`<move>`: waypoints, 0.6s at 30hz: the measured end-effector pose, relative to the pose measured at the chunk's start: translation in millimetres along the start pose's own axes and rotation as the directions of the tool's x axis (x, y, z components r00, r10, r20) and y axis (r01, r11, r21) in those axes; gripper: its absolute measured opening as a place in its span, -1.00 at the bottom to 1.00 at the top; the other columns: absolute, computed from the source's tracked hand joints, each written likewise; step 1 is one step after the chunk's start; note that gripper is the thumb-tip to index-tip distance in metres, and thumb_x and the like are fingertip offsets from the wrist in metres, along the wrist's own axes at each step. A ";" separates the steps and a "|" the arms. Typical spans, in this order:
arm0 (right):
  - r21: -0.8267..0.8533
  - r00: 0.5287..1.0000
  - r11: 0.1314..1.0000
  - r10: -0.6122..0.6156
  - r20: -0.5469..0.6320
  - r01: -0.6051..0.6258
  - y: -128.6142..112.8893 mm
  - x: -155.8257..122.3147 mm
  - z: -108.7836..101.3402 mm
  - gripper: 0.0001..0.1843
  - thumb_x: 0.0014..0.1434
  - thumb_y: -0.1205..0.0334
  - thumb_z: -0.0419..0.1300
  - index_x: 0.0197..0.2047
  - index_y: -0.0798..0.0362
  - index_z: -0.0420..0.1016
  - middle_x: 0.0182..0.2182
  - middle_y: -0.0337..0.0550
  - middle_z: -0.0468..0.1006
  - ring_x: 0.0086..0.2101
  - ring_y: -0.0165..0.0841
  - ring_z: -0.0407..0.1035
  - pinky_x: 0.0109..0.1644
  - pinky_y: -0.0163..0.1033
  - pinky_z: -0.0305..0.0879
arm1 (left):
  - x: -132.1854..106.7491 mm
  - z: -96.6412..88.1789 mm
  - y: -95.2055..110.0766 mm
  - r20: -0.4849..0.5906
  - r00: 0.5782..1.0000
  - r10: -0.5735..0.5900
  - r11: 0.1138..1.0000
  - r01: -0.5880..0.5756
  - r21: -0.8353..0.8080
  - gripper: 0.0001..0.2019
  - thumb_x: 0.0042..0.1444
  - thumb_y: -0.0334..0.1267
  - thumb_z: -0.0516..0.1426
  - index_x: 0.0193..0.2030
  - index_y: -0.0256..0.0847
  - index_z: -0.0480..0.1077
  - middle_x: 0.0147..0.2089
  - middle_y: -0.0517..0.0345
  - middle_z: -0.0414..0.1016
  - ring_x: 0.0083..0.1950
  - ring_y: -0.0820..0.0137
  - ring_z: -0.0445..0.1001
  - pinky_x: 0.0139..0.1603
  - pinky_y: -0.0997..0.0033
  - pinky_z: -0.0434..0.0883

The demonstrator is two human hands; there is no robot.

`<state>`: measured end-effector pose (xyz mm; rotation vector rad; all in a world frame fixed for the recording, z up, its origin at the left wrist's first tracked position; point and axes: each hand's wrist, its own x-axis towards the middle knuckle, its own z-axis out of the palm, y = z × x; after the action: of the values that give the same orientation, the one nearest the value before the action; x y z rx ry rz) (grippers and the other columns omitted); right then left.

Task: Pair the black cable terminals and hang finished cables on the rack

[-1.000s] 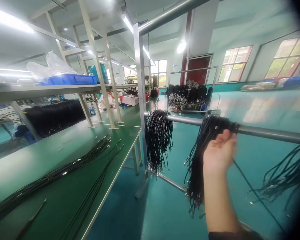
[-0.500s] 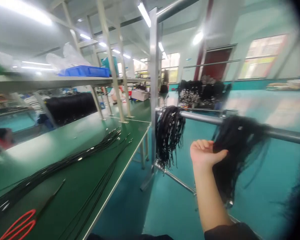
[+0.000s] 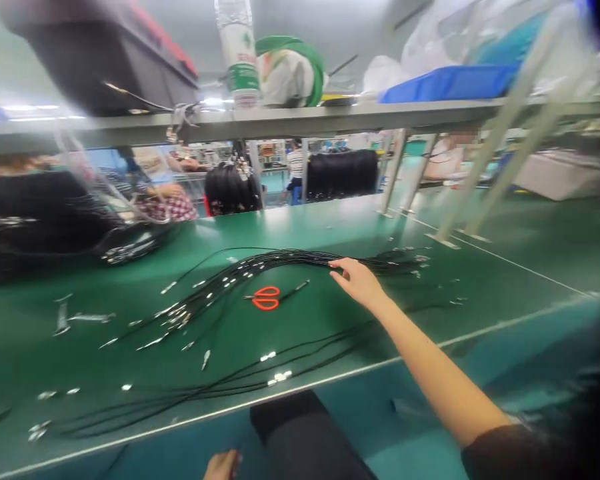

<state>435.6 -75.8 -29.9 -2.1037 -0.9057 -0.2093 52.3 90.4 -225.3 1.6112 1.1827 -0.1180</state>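
Note:
My right hand (image 3: 359,280) reaches out over the green bench (image 3: 330,227) with its fingers stretched, the fingertips touching a long arched bundle of black cables (image 3: 280,261) with metal ends. Red-handled scissors (image 3: 267,298) lie just left of that hand. A second, thinner run of black cables (image 3: 240,380) lies nearer the front edge. Only part of my left hand (image 3: 223,465) shows at the bottom edge, low beside my dark-clothed leg; its fingers are hidden.
An overhead shelf (image 3: 300,120) carries a dark box, a plastic bottle (image 3: 240,53), a green roll and a blue tray (image 3: 450,83). Slanted metal posts (image 3: 485,167) stand at the right. Piles of black cables (image 3: 40,213) sit at the left. People work beyond the bench.
The view swung left from the hanging rack to the bench. My right hand left the hanging cable bundle and now rests on the cables lying on the bench.

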 end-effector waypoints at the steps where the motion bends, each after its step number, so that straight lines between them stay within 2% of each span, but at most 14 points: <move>1: -0.068 0.999 0.998 0.017 0.045 -0.014 5.4 18.5 13.8 -0.70 0.19 0.25 0.26 0.01 -0.01 0.54 -0.03 -0.10 0.53 -0.17 -0.31 0.43 0.05 -0.13 0.34 | 2.7 -1.2 -1.1 0.034 0.999 0.002 1.000 -0.002 -0.015 -0.37 -0.07 0.36 0.21 -0.59 -0.29 0.34 -0.66 0.26 0.17 -0.57 0.47 0.19 -0.49 0.43 0.19; 3: -0.196 0.991 0.979 0.080 0.105 -0.058 17.5 49.3 37.9 -0.68 0.25 0.23 0.23 0.06 0.08 0.48 0.03 -0.02 0.48 -0.05 -0.24 0.41 0.10 -0.03 0.33 | -1.5 -6.8 5.0 0.157 0.984 0.086 0.995 -0.078 -0.059 -0.28 -0.25 0.50 0.17 -0.63 -0.28 0.32 -0.70 0.30 0.10 -0.59 0.53 0.09 -0.50 0.46 0.08; 4: -0.253 0.985 0.964 0.114 0.128 -0.079 23.6 61.2 48.0 -0.68 0.27 0.20 0.22 0.06 0.11 0.46 0.03 -0.01 0.46 -0.02 -0.23 0.40 0.10 0.00 0.34 | -8.4 -10.8 13.1 0.240 0.957 0.161 0.986 -0.142 -0.092 -0.25 -0.26 0.53 0.14 -0.59 -0.29 0.36 -0.68 0.29 0.14 -0.58 0.55 0.09 -0.49 0.48 0.07; 6: -0.339 0.972 0.935 0.170 0.163 -0.106 34.5 77.7 64.0 -0.68 0.31 0.14 0.20 0.04 0.14 0.44 -0.01 -0.03 0.47 -0.04 -0.24 0.41 0.05 0.00 0.39 | -27.8 -19.5 39.7 0.373 0.875 0.308 0.949 -0.256 -0.184 -0.27 -0.12 0.49 0.10 -0.43 -0.30 0.42 -0.60 0.24 0.26 -0.56 0.56 0.15 -0.51 0.52 0.06; 8: -0.386 0.965 0.916 0.192 0.180 -0.110 42.4 86.0 74.2 -0.72 0.31 0.14 0.19 -0.01 0.15 0.45 -0.07 -0.07 0.49 -0.10 -0.29 0.42 0.01 -0.04 0.41 | -45.8 -27.3 77.0 0.416 0.815 0.403 0.905 -0.286 -0.315 -0.36 0.03 0.37 0.11 -0.26 -0.30 0.41 -0.52 0.18 0.37 -0.60 0.57 0.21 -0.60 0.55 0.06; 10: -0.393 0.969 0.914 0.181 0.169 -0.102 46.8 89.0 78.8 -0.79 0.29 0.19 0.20 -0.11 0.16 0.49 -0.13 -0.06 0.50 -0.18 -0.31 0.43 -0.06 -0.08 0.41 | -52.8 -33.0 118.4 0.382 0.797 0.468 0.851 -0.290 -0.438 -0.47 0.11 0.22 0.17 -0.17 -0.32 0.39 -0.43 0.10 0.44 -0.61 0.54 0.30 -0.67 0.58 0.12; 12: -0.366 0.982 0.927 0.143 0.126 -0.088 48.2 89.9 77.6 -0.85 0.25 0.26 0.20 -0.19 0.16 0.52 -0.15 -0.01 0.50 -0.26 -0.30 0.43 -0.15 -0.13 0.36 | -45.0 -37.9 157.1 0.321 0.807 0.496 0.787 -0.262 -0.559 -0.52 0.10 0.06 0.25 -0.06 -0.34 0.38 -0.33 0.03 0.48 -0.58 0.51 0.37 -0.71 0.60 0.19; 13: -0.339 0.989 0.937 0.117 0.096 -0.078 48.1 90.5 74.6 -0.87 0.23 0.28 0.20 -0.22 0.14 0.54 -0.16 0.02 0.50 -0.30 -0.30 0.42 -0.20 -0.15 0.33 | -36.5 -40.6 174.1 0.293 0.829 0.475 0.748 -0.206 -0.631 -0.53 0.10 -0.02 0.27 0.00 -0.36 0.37 -0.27 -0.01 0.49 -0.57 0.50 0.38 -0.72 0.60 0.21; 16: -0.222 0.999 0.974 0.044 -0.016 -0.047 46.9 94.9 53.8 -0.91 0.18 0.27 0.23 -0.27 0.05 0.58 -0.24 -0.02 0.54 -0.40 -0.30 0.36 -0.32 -0.21 0.17 | -1.8 -52.7 214.0 0.299 0.903 0.308 0.562 0.081 -0.823 -0.54 0.23 -0.17 0.16 0.16 -0.44 0.25 -0.07 -0.26 0.49 -0.51 0.47 0.44 -0.69 0.59 0.29; 18: -0.117 0.994 0.992 0.024 -0.107 -0.037 45.7 99.3 30.4 -0.94 0.15 0.23 0.27 -0.31 -0.01 0.58 -0.40 -0.09 0.53 -0.47 -0.30 0.29 -0.37 -0.21 0.09 | 21.0 -63.9 231.6 0.257 0.938 0.234 0.478 0.119 -0.870 -0.52 0.31 -0.20 0.04 0.25 -0.50 0.12 -0.01 -0.36 0.45 -0.47 0.46 0.47 -0.64 0.59 0.34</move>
<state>533.7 -19.1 -35.2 -2.1923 -0.8150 -0.3633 201.4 171.1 -53.7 0.6319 0.6812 0.2346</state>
